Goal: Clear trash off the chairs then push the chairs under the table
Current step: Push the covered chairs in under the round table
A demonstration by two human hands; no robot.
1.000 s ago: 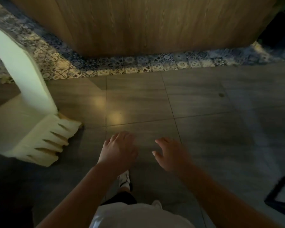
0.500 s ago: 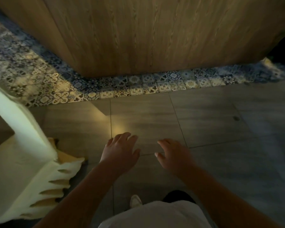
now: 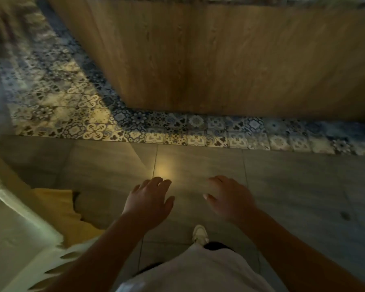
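Observation:
A pale cream chair [image 3: 15, 239] with a scalloped seat edge stands at the lower left, partly cut off by the frame. Its seat shows nothing lying on it. My left hand [image 3: 148, 201] hovers over the grey floor just right of the chair, fingers spread and relaxed, holding nothing. My right hand [image 3: 230, 199] hangs level with it to the right, fingers loosely bent, also holding nothing. Neither hand touches the chair. No table top and no trash are in view.
A tall wood-panelled counter front [image 3: 230, 60] rises straight ahead. A band of blue and white patterned tiles [image 3: 177, 129] runs along its base and up the left side. Grey floor tiles [image 3: 303, 197] stretch to the right. My shoe [image 3: 200, 234] shows below my hands.
The view has moved forward toward the wooden counter, which now fills more of the frame. The chair has slid lower and further left. Both hands stay held out and hold nothing.

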